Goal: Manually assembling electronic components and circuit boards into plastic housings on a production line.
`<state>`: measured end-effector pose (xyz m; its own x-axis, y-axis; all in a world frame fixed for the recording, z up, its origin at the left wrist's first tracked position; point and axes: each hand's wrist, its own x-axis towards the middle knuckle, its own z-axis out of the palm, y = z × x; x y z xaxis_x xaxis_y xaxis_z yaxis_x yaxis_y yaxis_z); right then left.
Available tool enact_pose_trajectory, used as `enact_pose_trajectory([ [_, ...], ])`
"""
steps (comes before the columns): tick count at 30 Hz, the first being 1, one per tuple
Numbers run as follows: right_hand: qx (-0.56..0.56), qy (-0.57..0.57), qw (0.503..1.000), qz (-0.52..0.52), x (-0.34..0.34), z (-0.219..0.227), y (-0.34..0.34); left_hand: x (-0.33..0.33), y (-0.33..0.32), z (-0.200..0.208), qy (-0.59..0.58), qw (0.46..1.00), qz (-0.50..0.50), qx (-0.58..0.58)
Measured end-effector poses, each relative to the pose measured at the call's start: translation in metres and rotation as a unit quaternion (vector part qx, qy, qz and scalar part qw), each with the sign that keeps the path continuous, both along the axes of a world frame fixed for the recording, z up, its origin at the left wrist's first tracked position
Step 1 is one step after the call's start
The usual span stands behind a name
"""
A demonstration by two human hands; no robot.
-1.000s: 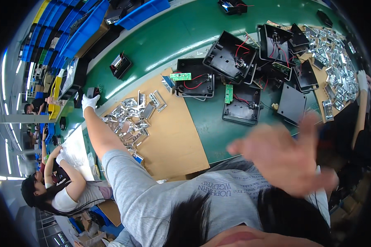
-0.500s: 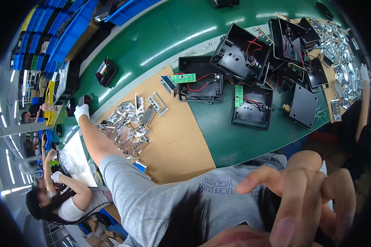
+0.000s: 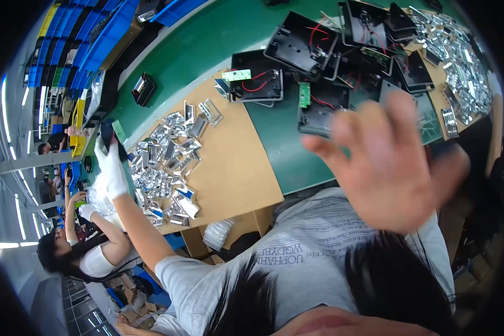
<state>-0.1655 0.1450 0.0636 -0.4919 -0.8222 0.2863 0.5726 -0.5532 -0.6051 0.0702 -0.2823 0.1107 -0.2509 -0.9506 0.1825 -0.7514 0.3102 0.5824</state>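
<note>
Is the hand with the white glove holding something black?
Yes, the gloved left hand is closed round a small black part at the far left of the table, beside the pile of shiny metal pieces.

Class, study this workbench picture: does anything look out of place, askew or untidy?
Yes. The black casings lie tilted and overlapping, red wires trailing out. The silver parts sprawl in a loose heap over the brown mat. The blurred right hand is raised near the camera.

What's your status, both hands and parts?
Left hand, white glove, grips a dark part at the far bench edge. Right hand raised near the camera, open, empty. It hides part of the black housings.
</note>
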Motion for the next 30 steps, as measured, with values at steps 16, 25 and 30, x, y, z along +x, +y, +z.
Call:
enact_pose_trajectory([
  [16, 0.006, 0.186, 0.982, -0.035, 0.025, 0.013, 0.026, -0.031, 0.192, -0.133, 0.339, 0.838, -0.230, 0.360],
  [25, -0.009, 0.536, 0.789, -0.299, 0.108, 0.066, 0.035, -0.056, 0.216, -0.115, 0.236, 0.896, -0.133, 0.352],
  [30, 0.012, 0.546, 0.777, -0.313, 0.079, 0.042, 0.080, -0.065, 0.214, -0.114, 0.249, 0.897, -0.143, 0.335],
])
